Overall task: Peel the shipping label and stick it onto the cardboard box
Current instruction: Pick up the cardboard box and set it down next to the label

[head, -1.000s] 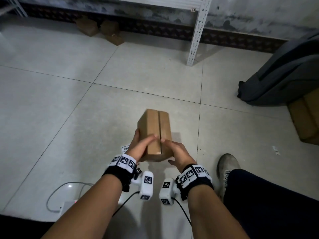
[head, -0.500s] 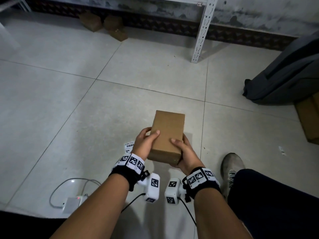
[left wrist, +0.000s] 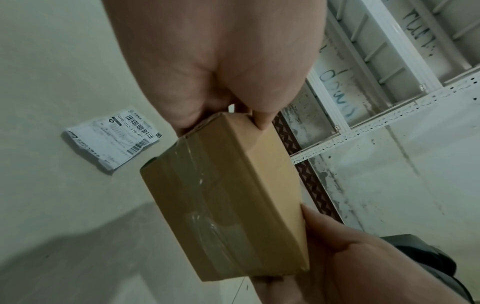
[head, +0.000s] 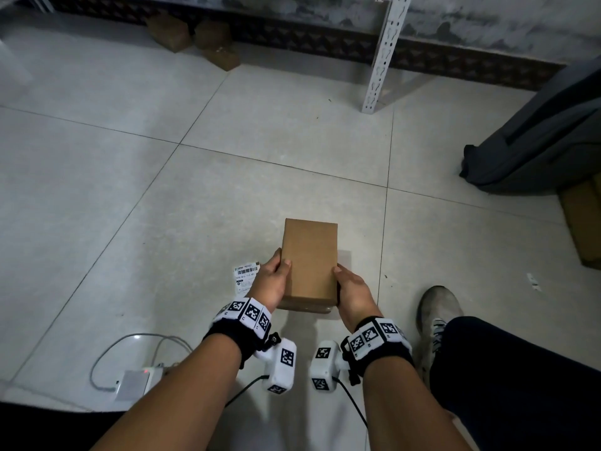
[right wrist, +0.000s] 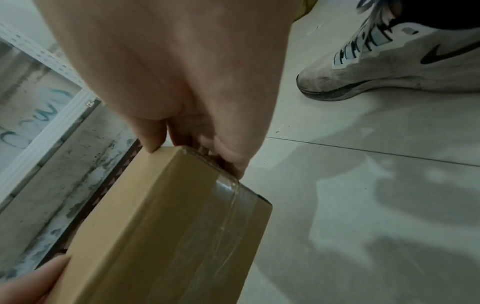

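A small brown cardboard box (head: 309, 262) is held above the tiled floor, its plain broad face up and its taped face (left wrist: 207, 205) underneath. My left hand (head: 274, 281) grips the box's left edge, thumb on top and fingers below. My right hand (head: 349, 288) grips the right edge the same way. The white shipping label (head: 245, 276) with barcodes lies on the floor just left of my left hand, slightly crumpled in the left wrist view (left wrist: 109, 139). In the right wrist view the box (right wrist: 155, 226) shows clear tape along its underside.
A white shoe (head: 437, 317) and a dark trouser leg are at the right. A white charger with cable (head: 136, 382) lies at the lower left. A white shelf post (head: 383, 53), a grey bag (head: 546, 135), and cardboard boxes (head: 585, 222) stand further off.
The box has been turned from standing with its seam facing me to lying flat with its plain face up, and both hands have shifted to its side edges.
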Demonstrator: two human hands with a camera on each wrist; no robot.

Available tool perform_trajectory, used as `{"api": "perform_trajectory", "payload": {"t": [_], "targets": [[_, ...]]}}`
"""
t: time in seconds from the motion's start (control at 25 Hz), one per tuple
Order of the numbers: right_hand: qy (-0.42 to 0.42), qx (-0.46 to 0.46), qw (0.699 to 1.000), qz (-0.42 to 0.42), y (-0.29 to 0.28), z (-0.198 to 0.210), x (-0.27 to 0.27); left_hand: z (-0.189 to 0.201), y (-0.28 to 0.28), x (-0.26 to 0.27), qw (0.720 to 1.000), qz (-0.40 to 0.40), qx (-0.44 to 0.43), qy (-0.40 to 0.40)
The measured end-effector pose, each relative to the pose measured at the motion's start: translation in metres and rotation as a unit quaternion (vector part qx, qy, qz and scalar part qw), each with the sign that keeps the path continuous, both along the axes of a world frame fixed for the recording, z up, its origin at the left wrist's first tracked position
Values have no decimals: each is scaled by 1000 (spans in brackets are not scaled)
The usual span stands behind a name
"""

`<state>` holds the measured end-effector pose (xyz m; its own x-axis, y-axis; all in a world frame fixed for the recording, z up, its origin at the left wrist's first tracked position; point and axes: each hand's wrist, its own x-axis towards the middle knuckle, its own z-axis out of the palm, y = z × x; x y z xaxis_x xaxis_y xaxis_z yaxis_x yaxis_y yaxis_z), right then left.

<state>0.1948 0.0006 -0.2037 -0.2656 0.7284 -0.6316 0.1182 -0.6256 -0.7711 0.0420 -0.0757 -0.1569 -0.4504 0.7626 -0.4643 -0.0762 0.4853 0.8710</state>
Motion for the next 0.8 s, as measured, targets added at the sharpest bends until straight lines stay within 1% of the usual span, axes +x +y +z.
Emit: {"api": "perform_trajectory", "payload": {"t": [0.04, 0.16, 0.24, 0.32, 0.4, 0.52, 0.6, 0.68, 0.76, 0.8], "targets": [[-16, -3, 1000, 5, -2, 2, 0, 2, -2, 0, 1000, 4, -5, -24], [-74, -14, 997, 27, -7, 11, 5, 16, -11, 1, 989, 22, -27, -145], [-82, -13, 995, 53, -8, 14, 10, 21, -17, 1, 982, 14, -60, -181], [-77, -9, 995, 55, -6, 11, 11, 17, -20, -2, 978, 23, -59, -201], [-103, 5, 994, 27, -5, 10, 6, 6, -22, -7, 982, 37, -46, -181], [-131, -1, 991, -9, -9, 7, -2, -12, -24, -12, 994, -16, -59, -86], [-139, -19, 990, -15, -12, 1, 1, -27, -27, -14, 994, -50, -86, -55], [-151, -40, 988, 4, -18, -4, 8, -37, -31, -13, 989, -64, -105, -82], [-156, -28, 986, 45, -20, -11, 10, -52, -33, -11, 983, -65, -128, -115], [-162, -16, 984, 71, -21, -14, 9, -55, -33, -9, 983, -67, -139, -101]]}}
